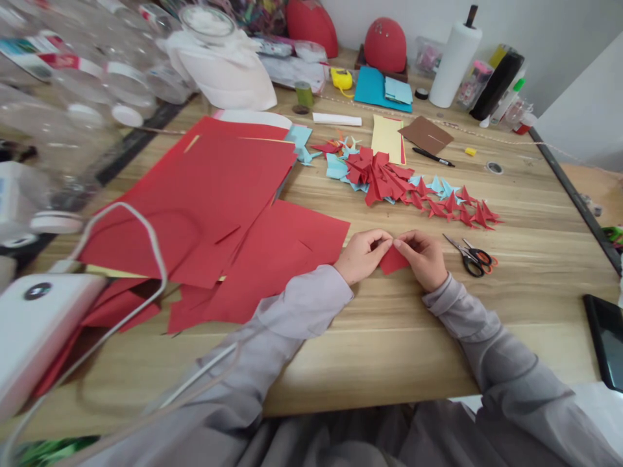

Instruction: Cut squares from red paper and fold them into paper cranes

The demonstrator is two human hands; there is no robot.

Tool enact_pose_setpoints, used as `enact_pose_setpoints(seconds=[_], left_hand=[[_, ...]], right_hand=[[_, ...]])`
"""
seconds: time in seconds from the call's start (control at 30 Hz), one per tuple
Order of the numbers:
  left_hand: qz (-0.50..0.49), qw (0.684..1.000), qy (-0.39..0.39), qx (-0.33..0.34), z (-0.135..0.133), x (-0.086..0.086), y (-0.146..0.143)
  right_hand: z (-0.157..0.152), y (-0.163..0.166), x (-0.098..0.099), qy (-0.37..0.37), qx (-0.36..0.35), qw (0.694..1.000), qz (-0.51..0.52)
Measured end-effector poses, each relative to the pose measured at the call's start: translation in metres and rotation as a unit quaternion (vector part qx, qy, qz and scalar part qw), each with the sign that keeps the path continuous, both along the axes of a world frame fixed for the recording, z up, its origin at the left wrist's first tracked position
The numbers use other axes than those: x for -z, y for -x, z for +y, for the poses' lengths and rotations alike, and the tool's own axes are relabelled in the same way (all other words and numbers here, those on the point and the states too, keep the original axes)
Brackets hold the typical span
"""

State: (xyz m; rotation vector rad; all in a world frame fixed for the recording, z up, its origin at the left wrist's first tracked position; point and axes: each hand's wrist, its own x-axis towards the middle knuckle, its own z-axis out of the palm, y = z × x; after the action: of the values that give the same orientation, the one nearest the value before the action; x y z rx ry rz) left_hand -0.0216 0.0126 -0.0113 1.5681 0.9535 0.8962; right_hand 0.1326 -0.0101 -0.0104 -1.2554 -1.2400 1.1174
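A small piece of red paper (pixel 393 261) is held between my two hands, just above the wooden table (pixel 389 350). My left hand (pixel 364 254) pinches its upper left edge, fingers closed. On the other side, my right hand (pixel 424 257) grips the upper right edge between thumb and fingers. Part of the paper is hidden behind the fingers. Large red paper sheets (pixel 233 188) lie to the left, close to my left wrist. Beyond my hands rest folded red paper pieces (pixel 382 175) and light blue ones. To the right of my right hand lie black-handled scissors (pixel 472 258).
A white power bank (pixel 43 324) with a looping white cable stands at the left front. Plastic bottles (pixel 117 78) crowd the back left. A black pen (pixel 433 156), brown paper (pixel 426 133) and yellow tape measure (pixel 341 79) lie farther back. A phone (pixel 606 337) is at the right edge.
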Motion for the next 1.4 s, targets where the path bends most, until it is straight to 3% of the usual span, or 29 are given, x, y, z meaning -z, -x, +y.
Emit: enact_pose_setpoints(seconds=[0.37,0.6,0.87,1.03,1.2,1.4], left_hand=[[0.025,0.999,-0.031,0.026,-0.0015,-0.0058,0.0019],[-0.024,1.000,-0.006,-0.015,0.0001,-0.0005,0.0015],[-0.055,0.998,-0.020,-0.011,-0.0007,-0.0059,0.0012],[-0.054,0.998,-0.023,0.010,-0.0018,-0.0042,0.0000],[-0.041,0.999,-0.002,-0.008,-0.0015,-0.0027,0.0000],[-0.020,0.999,0.022,-0.017,-0.0015,-0.0024,0.0011]], right_hand=[[0.0006,-0.0013,0.0009,-0.014,0.015,1.000,0.017],[-0.0030,-0.0024,-0.0050,-0.071,0.014,0.997,-0.004],[-0.0033,0.0004,-0.0066,-0.042,0.027,0.998,0.034],[-0.0016,-0.0006,-0.0050,-0.073,0.011,0.997,0.018],[-0.0019,-0.0018,-0.0033,-0.017,0.038,0.999,0.024],[-0.0039,0.0015,-0.0057,-0.071,0.006,0.997,-0.033]])
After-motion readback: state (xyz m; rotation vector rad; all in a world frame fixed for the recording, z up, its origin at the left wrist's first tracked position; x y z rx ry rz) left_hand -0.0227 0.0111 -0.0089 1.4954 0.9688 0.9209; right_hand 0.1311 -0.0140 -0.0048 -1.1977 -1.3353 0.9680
